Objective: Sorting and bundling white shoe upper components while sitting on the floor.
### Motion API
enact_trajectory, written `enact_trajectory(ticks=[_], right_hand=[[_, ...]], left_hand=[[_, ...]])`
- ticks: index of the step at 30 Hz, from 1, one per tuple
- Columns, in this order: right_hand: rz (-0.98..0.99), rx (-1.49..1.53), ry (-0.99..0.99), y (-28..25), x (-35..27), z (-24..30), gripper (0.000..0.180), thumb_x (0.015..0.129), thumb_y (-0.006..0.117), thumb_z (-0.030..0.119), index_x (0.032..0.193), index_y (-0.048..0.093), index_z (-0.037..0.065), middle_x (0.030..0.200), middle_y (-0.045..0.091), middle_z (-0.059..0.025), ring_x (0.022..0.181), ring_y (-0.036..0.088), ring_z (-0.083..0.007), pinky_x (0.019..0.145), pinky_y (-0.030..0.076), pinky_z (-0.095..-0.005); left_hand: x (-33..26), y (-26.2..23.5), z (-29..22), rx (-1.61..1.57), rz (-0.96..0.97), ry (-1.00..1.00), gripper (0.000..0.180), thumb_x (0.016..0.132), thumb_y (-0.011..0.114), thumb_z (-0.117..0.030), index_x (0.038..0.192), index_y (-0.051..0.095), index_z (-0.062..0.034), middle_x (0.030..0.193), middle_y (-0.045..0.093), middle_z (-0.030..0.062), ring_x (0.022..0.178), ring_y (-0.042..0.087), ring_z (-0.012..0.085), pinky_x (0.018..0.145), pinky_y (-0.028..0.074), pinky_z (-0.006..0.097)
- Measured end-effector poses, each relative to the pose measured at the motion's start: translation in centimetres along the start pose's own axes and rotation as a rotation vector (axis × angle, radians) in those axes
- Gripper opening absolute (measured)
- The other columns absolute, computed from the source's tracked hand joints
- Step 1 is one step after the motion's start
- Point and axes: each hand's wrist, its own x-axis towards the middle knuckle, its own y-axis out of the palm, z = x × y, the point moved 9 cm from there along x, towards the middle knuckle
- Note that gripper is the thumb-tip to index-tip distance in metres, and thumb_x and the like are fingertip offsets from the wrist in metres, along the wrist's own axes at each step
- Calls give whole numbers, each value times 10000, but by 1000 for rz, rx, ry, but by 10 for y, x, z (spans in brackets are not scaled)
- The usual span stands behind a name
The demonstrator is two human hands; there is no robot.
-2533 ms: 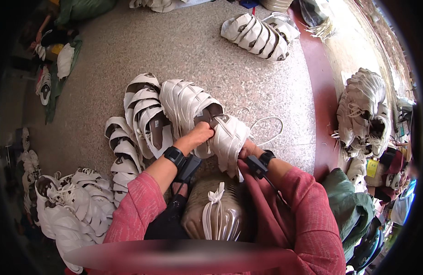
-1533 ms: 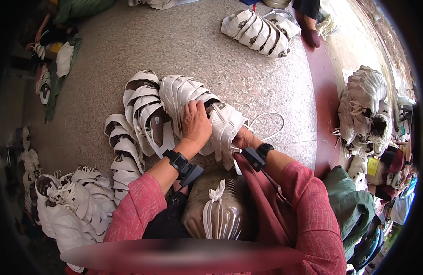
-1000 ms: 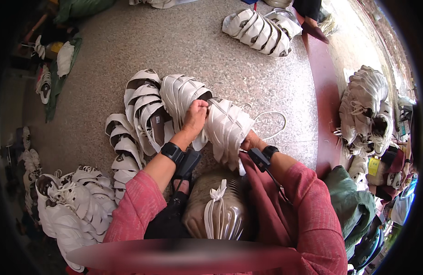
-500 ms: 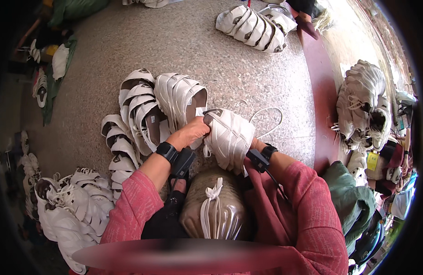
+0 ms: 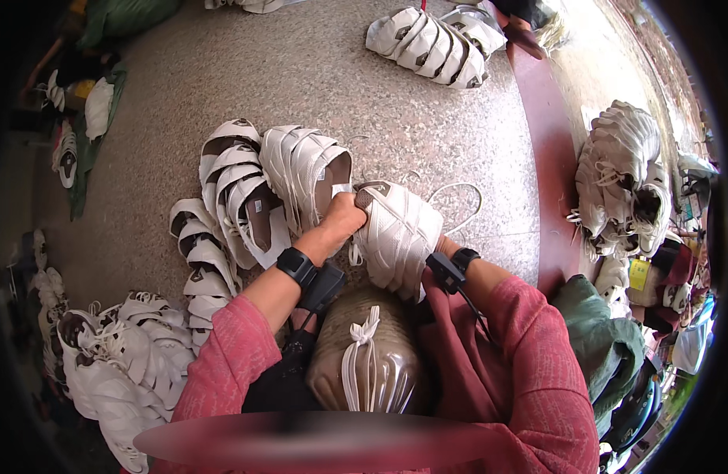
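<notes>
Over a clear-wrapped brown bundle (image 5: 365,355) tied with white lace, I hold up a white mesh shoe upper (image 5: 399,233) with a brown heel lining. My left hand (image 5: 344,215) is closed on its heel end, with the fingertips hidden behind it. At the opposite side my right hand (image 5: 449,246) grips the upper; its fingers are mostly covered by it. A loose white lace (image 5: 476,197) loops out beyond the upper on the floor. Just past my left hand lies a nested row of white uppers (image 5: 305,170), with another nested row (image 5: 242,186) to its left.
A curved row of uppers (image 5: 202,261) and a heap of laced ones (image 5: 131,363) lie left. At the far side is another nested row (image 5: 435,47), near a person's foot (image 5: 526,39). A stack of uppers (image 5: 624,174) and green cloth (image 5: 597,332) are on the right.
The held upper has shifted slightly to the right and tilted a little. My left hand has turned slightly at its heel end, still gripping. The whole view has moved slightly.
</notes>
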Motion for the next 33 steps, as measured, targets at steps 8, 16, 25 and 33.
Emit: enact_trajectory(ticks=[8, 16, 25, 33], right_hand=[[-213, 154, -6, -42, 9, 1, 276, 913, 567, 233, 1092, 630, 33, 1008, 676, -104, 909, 631, -223, 804, 520, -373], [-439, -657, -797, 90, -48, 168, 270, 775, 498, -23, 1032, 579, -12, 948, 617, -70, 982, 587, -176, 892, 447, -285], [-29, -1037, -497, 166, 45, 116, 347, 804, 615, 146, 1134, 549, 62, 990, 624, -82, 1019, 573, -225, 864, 452, -383], [-163, -1640, -797, 161, 37, 113, 319, 771, 693, 319, 957, 533, 114, 930, 579, -75, 981, 541, -264, 865, 369, -387]], left_hand=[[-5, -34, -4, -142, -447, 33, 108, 890, 537, -55, 976, 557, 7, 868, 610, 53, 771, 587, 152, 694, 493, 289], [-19, -56, -13, -244, -360, 121, 138, 918, 575, -128, 971, 517, -15, 909, 581, 55, 827, 593, 123, 721, 525, 269], [-73, -144, -131, -697, -567, 557, 112, 932, 559, -130, 959, 511, -33, 847, 595, 59, 755, 600, 112, 626, 535, 236], [-42, -178, -59, -687, -672, 359, 159, 908, 608, -157, 999, 537, -47, 924, 615, 64, 855, 608, 143, 703, 547, 284]])
